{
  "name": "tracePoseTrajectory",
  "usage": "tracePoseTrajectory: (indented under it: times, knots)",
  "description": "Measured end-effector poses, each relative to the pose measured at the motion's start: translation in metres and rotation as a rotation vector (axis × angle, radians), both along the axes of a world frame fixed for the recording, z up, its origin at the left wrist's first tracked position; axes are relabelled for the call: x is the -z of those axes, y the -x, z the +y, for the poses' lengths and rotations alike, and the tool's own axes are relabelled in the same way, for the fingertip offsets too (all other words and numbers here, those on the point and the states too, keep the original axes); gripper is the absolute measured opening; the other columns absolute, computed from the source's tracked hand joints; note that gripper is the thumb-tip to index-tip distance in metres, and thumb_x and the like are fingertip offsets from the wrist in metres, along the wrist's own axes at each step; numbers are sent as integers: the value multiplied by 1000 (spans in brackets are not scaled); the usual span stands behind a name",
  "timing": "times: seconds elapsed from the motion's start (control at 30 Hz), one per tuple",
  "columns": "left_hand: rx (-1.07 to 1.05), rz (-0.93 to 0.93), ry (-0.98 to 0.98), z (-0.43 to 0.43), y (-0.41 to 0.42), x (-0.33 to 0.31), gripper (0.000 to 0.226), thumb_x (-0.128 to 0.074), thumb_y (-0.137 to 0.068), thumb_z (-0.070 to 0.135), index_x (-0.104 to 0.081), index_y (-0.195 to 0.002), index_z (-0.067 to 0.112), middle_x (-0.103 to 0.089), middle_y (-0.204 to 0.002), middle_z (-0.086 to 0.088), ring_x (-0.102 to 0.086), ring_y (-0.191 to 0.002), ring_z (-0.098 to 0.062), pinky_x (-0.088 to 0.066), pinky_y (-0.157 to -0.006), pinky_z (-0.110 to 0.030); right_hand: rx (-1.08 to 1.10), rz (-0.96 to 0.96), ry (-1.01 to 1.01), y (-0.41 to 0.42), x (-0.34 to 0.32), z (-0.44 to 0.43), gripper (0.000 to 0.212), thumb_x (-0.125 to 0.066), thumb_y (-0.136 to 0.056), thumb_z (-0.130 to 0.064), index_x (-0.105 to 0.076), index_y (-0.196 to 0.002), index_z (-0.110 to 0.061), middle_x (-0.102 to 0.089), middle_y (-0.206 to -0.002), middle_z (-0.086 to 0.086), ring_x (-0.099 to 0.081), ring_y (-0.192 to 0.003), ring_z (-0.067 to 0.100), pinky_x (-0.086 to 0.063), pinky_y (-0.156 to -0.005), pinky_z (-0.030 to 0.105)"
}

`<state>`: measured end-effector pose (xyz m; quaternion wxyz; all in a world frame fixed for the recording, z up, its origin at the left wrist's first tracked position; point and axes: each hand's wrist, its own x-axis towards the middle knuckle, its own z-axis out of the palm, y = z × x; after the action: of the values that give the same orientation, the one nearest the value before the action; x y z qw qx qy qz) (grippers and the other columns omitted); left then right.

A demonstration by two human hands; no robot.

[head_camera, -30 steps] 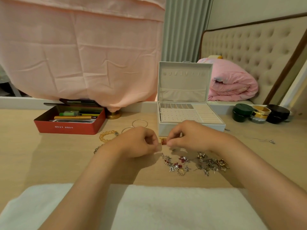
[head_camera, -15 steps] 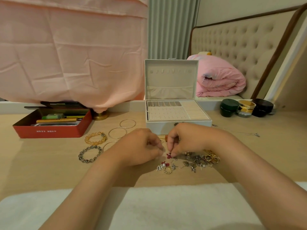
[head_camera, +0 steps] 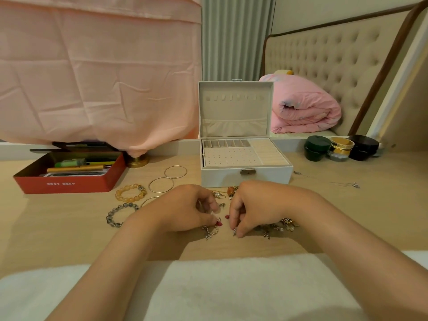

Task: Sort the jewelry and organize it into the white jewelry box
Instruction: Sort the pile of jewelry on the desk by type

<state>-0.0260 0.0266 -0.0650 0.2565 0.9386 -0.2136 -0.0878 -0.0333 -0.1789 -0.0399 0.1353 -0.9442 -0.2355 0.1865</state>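
Jewelry box: Your white jewelry box (head_camera: 245, 176) stands at the far middle of the table, lid upright and metal clasp facing you. Its pale padded tray has a dotted panel, a row of small slots behind it and ribbed rolls to the right.
Left hand: Your left hand (head_camera: 185, 209) sits low over the table, just on the near side of the box. The fingers are curled, with thumb and fingertip pinching a small red piece (head_camera: 218, 221).
Right hand: Your right hand (head_camera: 261, 205) is close beside the left, fingers curled downward. The tips pinch a tiny silver charm (head_camera: 234, 231) at the wood.
Loose pieces: A tangle of metal charms (head_camera: 278, 226) lies partly hidden under your right wrist.
Bracelets: A glossy amber bead bracelet (head_camera: 130, 193) and a grey bead bracelet (head_camera: 118, 215) lie to the left. Thin gold bangles (head_camera: 161, 184) lie just beyond them.
Chain: A fine chain (head_camera: 328, 181) trails to the right of the box.
Surface: The pale wooden table (head_camera: 46, 228) has a fluffy white cloth (head_camera: 231, 286) along its near edge.
Room: A red tin (head_camera: 69, 179) of pens sits far left under a creased pink sheet (head_camera: 99, 72). Three round jars (head_camera: 341, 148) stand far right. A rolled pink quilt (head_camera: 305, 107) lies against a tufted headboard (head_camera: 335, 63).
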Motion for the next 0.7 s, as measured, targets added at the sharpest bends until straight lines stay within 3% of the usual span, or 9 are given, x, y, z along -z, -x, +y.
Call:
tracePoseTrajectory:
  times: [0.17,0.23,0.37,0.43,0.53,0.7]
  knots:
    - [-9,9,146,-8,0,3,8,-71,-88,28,-69,-92,35,-68,-90,13,-61,-78,-3,-47,-72,-17,37,55,-191,-2,2,-5,9,-84,-79,-31,-80,-87,-29,-72,-76,-13,-60,-66,-1,-50,-68,21]
    - [7,76,311,-11,0,3,15,-68,-90,17,-69,-97,31,-71,-90,7,-66,-84,-10,-51,-79,-24,93,96,-363,-4,-1,-8,4,-79,-84,-23,-78,-87,-25,-72,-73,-6,-60,-62,7,-52,-64,26]
    - [18,259,659,-19,3,0,31,-67,-88,-4,-64,-115,11,-74,-96,-10,-71,-91,-25,-55,-86,-37,190,115,-584,-8,-9,-15,6,-74,-89,-11,-78,-93,-13,-68,-67,0,-53,-54,15,-44,-51,18]
    - [10,289,711,-22,6,-2,33,-73,-86,2,-65,-117,11,-76,-100,-12,-72,-94,-28,-55,-80,-30,216,118,-674,-10,-9,-15,6,-75,-88,-14,-78,-93,-14,-69,-74,11,-49,-53,13,-40,-48,20]
    - [-43,285,755,-22,6,-5,25,-74,-86,7,-67,-110,9,-78,-93,-10,-70,-77,-19,-49,-61,-18,256,86,-741,-10,-8,-11,4,-77,-87,-17,-78,-90,-18,-67,-73,6,-45,-53,9,-36,-48,20]
    - [-137,248,747,-20,5,-4,8,-69,-91,7,-71,-97,3,-74,-77,-2,-60,-61,-8,-41,-54,-18,276,99,-762,-9,-9,-12,6,-70,-92,-17,-75,-95,-13,-63,-67,-4,-45,-51,10,-34,-45,21]
